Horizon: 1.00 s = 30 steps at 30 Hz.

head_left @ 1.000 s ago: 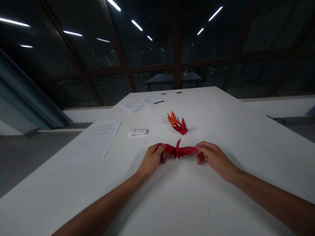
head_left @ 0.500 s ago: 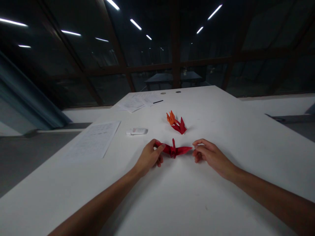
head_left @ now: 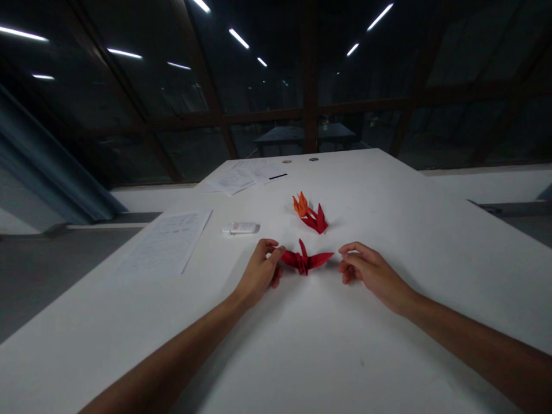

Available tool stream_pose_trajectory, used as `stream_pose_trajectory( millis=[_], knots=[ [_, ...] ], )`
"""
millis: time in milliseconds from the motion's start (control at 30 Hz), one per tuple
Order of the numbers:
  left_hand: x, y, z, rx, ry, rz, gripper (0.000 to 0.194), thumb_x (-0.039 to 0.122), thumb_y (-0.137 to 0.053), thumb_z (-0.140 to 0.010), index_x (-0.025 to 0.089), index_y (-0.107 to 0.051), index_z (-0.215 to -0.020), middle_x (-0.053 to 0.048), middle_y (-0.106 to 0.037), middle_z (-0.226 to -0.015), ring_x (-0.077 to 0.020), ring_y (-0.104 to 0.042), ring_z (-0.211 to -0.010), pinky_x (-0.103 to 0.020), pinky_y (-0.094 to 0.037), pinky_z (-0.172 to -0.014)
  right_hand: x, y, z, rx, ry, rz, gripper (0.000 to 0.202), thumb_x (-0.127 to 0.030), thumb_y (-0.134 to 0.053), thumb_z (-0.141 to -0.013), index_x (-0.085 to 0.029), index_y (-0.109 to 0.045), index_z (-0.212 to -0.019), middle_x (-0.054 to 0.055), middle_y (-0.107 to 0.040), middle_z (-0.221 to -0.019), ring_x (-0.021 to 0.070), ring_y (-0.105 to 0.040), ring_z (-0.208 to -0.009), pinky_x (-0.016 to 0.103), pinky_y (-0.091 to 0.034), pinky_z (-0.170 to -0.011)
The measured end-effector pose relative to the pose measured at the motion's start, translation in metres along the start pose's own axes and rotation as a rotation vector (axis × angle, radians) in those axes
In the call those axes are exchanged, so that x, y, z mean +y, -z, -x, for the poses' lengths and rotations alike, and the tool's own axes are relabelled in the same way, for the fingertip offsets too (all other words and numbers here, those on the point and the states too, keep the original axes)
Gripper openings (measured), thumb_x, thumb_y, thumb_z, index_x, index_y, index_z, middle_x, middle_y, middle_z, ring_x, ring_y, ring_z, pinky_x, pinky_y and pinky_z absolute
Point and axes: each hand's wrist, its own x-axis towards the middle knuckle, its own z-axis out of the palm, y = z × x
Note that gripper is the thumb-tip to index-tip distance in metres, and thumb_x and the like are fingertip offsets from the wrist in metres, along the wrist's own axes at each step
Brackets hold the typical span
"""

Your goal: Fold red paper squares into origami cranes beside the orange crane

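Observation:
A red origami crane with spread wings is between my two hands, over the near middle of the white table. My left hand pinches the tip of its left wing between thumb and fingers. Just off the right wing tip, my right hand has its fingers curled and slightly apart, with nothing in them. Beyond the crane, a second red folded-paper piece lies against an orange one.
A white tube-like object with printing lies to the left. Written sheets are on the table's left side, more papers farther back with a black pen. Two small round discs sit near the far edge.
The crane has shifted slightly left, its right wing tip now farther from my right hand. My left hand keeps its hold on the left wing; my right hand has barely moved.

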Motion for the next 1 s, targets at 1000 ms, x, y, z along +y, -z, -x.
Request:
stream_pose_trajectory(
  millis=[1000],
  knots=[
    [-0.004, 0.025, -0.041, 0.273, -0.127, 0.103, 0.025, 0.033, -0.060, -0.083, 0.022, -0.047, -0.101, 0.006, -0.053, -0.071, -0.0067, -0.048, -0.044, -0.014, -0.031, -0.037, 0.001, 0.000, 0.000, -0.006, 0.028, 0.019, 0.024, -0.041, -0.062, -0.083, -0.022, -0.056, -0.098, -0.001, -0.068, -0.072, 0.0161, -0.063, -0.058, 0.032, -0.048, -0.061]
  ],
)
